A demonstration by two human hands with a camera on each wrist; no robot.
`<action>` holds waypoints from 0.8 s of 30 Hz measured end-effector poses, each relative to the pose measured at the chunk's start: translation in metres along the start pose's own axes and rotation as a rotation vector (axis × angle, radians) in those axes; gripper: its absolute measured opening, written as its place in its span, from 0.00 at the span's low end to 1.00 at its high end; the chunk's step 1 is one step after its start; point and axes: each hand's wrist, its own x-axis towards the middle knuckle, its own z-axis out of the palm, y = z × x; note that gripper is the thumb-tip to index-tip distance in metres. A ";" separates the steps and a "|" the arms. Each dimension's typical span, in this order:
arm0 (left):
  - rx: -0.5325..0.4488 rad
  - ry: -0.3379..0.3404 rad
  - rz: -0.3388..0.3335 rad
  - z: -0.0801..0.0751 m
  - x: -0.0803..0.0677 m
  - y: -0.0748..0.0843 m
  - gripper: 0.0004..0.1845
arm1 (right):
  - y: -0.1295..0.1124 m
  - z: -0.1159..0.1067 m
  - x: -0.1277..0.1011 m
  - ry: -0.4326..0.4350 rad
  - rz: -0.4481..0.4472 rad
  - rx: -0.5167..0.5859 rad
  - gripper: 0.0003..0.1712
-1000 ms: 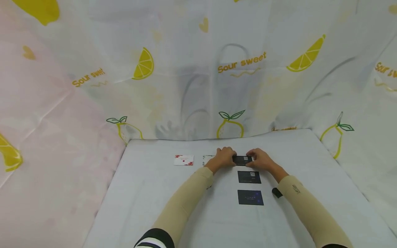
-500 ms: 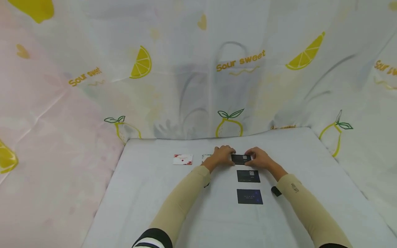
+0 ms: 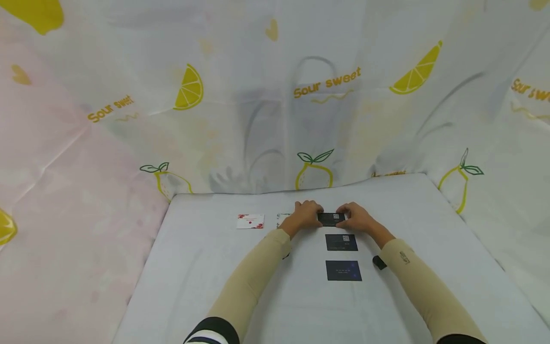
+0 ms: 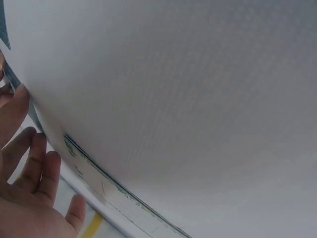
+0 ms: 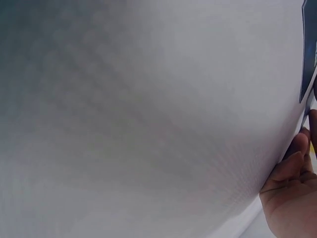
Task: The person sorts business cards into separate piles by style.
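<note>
Both hands are at the far end of the white table, one at each end of a dark card (image 3: 331, 220) lying flat. My left hand (image 3: 304, 216) holds the left end between thumb and fingers. At the opposite end, my right hand (image 3: 357, 219) grips in the same way, thumb at the near corner. Below it, in the same column, lie a second dark card (image 3: 341, 242) with a small pale square and a third, bluish dark card (image 3: 343, 271). A white card with green leaf print (image 4: 124, 193) lies beside my left hand, mostly hidden by it in the head view.
A white card with red print (image 3: 250, 221) lies further left in the far row. Behind the table (image 3: 206, 267) hangs a pale curtain (image 3: 275, 119) printed with lemons. A small black object (image 3: 379, 262) shows beside the right sleeve (image 3: 423, 286).
The head view has swung slightly, so the scene sits a little further left. Both hands stay at the ends of the same dark card.
</note>
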 end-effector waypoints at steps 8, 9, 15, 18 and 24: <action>-0.014 -0.017 -0.006 -0.001 0.000 0.002 0.23 | 0.001 0.000 0.003 -0.007 0.025 0.016 0.30; -0.016 -0.021 -0.010 -0.002 0.000 0.002 0.23 | 0.001 0.001 0.003 -0.006 0.023 0.018 0.30; -0.014 -0.041 -0.018 -0.004 -0.001 0.001 0.24 | -0.002 0.002 0.002 -0.007 0.021 0.023 0.30; -0.011 -0.042 -0.012 -0.004 -0.001 0.000 0.24 | -0.003 0.003 0.003 -0.008 0.029 0.014 0.29; 0.063 -0.002 0.007 -0.001 -0.001 0.003 0.26 | -0.001 0.002 0.002 0.000 0.040 0.036 0.32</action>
